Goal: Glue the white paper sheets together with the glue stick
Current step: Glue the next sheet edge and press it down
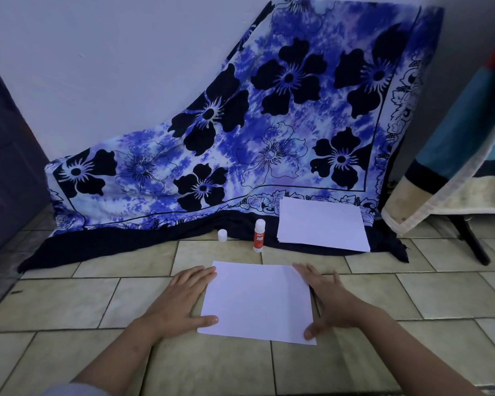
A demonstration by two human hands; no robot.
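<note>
A white paper sheet [257,301] lies flat on the tiled floor in front of me. My left hand [180,298] rests open along its left edge, thumb touching the near left corner. My right hand [326,301] lies flat along the right edge, thumb on the near right corner. Beyond the sheet a glue stick [259,235] stands upright, uncapped, with a red and white label. Its white cap [222,235] stands to the left of it. A stack of white paper [322,223] lies to the right of the glue stick, on the edge of the cloth.
A blue flowered cloth [269,124] drapes from the wall down onto the tiled floor [69,304]. At the right hangs a striped blanket [454,155] over a dark stand leg [471,244]. A dark door [3,155] is at the left.
</note>
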